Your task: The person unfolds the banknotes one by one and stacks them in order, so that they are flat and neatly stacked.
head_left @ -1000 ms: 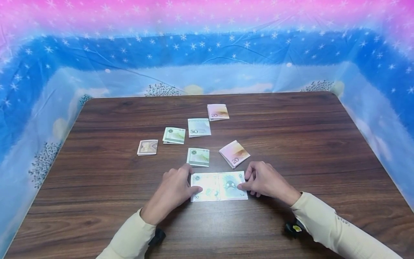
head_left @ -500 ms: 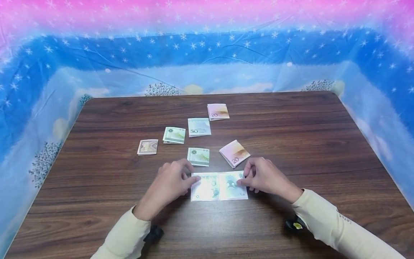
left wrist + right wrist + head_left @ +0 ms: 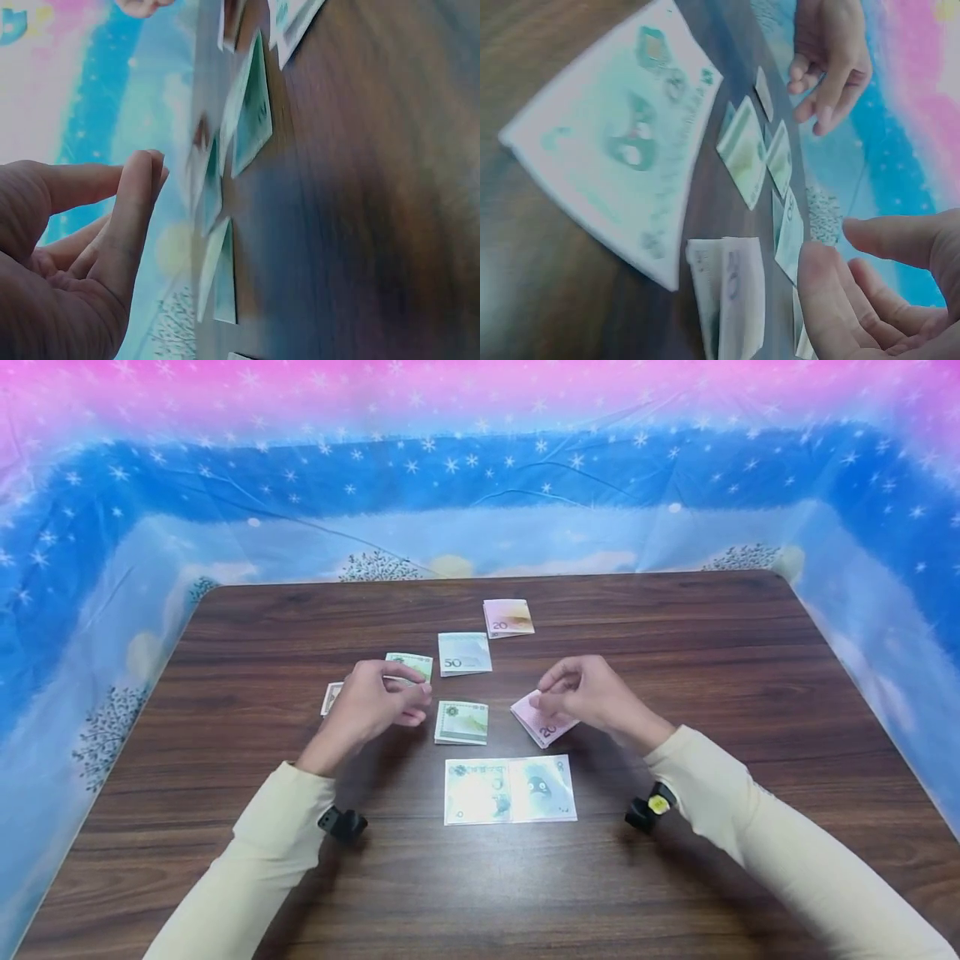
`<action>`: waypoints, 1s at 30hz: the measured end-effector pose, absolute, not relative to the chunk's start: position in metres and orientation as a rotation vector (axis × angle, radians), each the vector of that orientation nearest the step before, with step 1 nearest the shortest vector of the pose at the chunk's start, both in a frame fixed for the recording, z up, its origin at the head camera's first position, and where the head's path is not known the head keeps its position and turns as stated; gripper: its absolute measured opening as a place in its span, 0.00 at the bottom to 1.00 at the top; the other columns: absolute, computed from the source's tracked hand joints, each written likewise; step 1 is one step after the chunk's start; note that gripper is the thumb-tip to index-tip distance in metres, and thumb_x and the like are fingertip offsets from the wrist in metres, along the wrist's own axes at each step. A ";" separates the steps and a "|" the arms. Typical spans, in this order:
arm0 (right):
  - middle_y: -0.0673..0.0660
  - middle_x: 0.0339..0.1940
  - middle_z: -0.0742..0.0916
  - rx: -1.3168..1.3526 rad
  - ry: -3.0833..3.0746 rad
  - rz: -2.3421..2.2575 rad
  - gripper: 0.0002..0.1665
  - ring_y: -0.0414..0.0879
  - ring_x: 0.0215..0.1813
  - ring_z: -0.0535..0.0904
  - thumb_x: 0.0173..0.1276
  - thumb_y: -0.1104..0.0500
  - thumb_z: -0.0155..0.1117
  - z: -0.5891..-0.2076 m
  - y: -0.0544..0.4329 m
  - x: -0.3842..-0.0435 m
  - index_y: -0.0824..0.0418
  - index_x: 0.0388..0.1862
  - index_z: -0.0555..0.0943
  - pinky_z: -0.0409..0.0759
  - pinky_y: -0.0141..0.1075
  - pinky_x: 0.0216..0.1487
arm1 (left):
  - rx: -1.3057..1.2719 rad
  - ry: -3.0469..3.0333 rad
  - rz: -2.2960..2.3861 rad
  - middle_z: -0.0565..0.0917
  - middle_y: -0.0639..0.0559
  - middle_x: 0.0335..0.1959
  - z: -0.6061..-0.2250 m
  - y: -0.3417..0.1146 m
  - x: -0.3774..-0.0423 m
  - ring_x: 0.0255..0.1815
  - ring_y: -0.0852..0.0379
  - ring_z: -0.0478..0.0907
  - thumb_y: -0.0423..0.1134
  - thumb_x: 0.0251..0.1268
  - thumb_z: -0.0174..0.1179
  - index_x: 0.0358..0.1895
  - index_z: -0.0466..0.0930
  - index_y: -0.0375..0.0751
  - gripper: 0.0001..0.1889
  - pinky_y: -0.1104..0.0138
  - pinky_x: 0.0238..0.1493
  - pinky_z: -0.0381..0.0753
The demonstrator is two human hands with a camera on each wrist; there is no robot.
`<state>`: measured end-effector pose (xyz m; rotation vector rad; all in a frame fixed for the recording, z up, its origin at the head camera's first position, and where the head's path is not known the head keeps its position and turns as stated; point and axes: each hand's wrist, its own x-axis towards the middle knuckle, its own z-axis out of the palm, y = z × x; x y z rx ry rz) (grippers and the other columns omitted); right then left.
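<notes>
Since half a second ago, both hands had come off the unfolded 50 note [image 3: 511, 789], which lay flat at the same spot on the table [image 3: 495, 893]. Left hand [image 3: 367, 706] hung loosely bent, gripping nothing, partly hiding a folded green note [image 3: 412, 664]. Right hand [image 3: 600, 697]: also holding nothing. Head view overlapped it with the folded pink 20 note [image 3: 543, 728]; right wrist showed thumb and fingertips apart, clear of that note's splayed halves.
</notes>
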<state>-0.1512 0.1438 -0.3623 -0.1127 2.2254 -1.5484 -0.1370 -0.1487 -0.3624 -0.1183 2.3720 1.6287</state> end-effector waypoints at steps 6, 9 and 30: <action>0.65 0.47 0.87 0.008 2.116 -1.603 0.18 0.58 0.47 0.87 0.65 0.66 0.71 -0.363 0.122 -0.178 0.69 0.52 0.79 0.88 0.48 0.47 | -0.209 2.339 1.672 0.86 0.28 0.44 -0.370 -0.150 -0.161 0.26 0.56 0.87 0.29 0.70 0.59 0.51 0.80 0.23 0.12 0.64 0.36 0.89; 0.65 0.51 0.87 0.071 2.078 -1.625 0.19 0.58 0.53 0.86 0.67 0.65 0.70 -0.366 0.111 -0.188 0.69 0.55 0.78 0.85 0.47 0.55 | -0.252 2.368 1.627 0.86 0.31 0.45 -0.374 -0.148 -0.170 0.27 0.57 0.87 0.30 0.69 0.61 0.51 0.81 0.25 0.12 0.65 0.37 0.89; 0.65 0.60 0.81 0.265 1.861 -1.799 0.26 0.53 0.58 0.82 0.69 0.70 0.63 -0.383 0.074 -0.221 0.73 0.66 0.72 0.82 0.39 0.61 | -0.284 2.495 1.449 0.87 0.38 0.37 -0.376 -0.124 -0.199 0.22 0.59 0.86 0.32 0.69 0.64 0.50 0.81 0.28 0.12 0.65 0.33 0.89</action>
